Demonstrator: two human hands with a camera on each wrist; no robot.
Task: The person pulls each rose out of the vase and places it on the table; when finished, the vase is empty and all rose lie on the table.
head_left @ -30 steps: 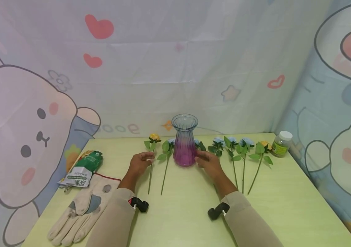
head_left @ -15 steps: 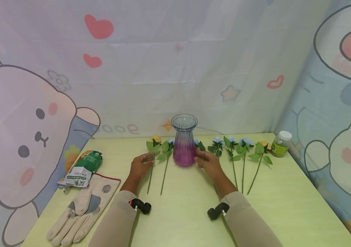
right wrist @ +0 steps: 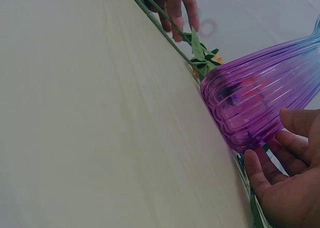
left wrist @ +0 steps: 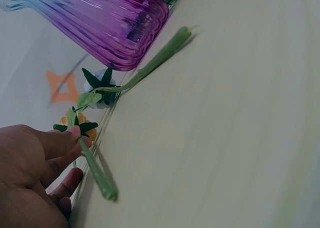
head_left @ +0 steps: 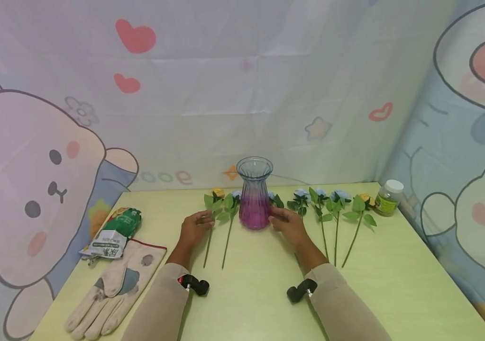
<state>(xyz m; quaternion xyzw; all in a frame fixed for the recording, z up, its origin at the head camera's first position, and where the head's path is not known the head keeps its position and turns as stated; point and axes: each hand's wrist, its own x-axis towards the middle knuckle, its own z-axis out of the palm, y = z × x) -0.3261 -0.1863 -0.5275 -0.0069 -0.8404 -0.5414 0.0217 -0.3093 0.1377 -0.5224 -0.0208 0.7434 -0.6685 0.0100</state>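
Observation:
A ribbed glass vase (head_left: 255,203), blue-clear above and purple below, stands upright at the back middle of the table. My left hand (head_left: 195,231) pinches the green stem of a yellow artificial flower (head_left: 218,193) just below its leaves. In the left wrist view, thumb and fingertips meet on that stem (left wrist: 97,174). Beside it lies a blue flower (head_left: 236,194), its stem pointing toward me. My right hand (head_left: 288,227) touches the vase's right side low down, with relaxed, spread fingers (right wrist: 256,170) against the purple glass. Part of another blue flower (head_left: 271,196) is hidden behind the vase.
To the right lie several stemmed flowers, blue ones (head_left: 341,195) and a yellow one (head_left: 367,201). A white-capped jar (head_left: 388,199) stands at the back right corner. On the left are a green-and-white packet (head_left: 114,234) and pale work gloves (head_left: 116,289). A printed curtain hangs behind.
My left hand has shifted slightly right along with the yellow flower, whose bloom now sits a little lower, partly behind its leaves. The right hand and vase stay put.

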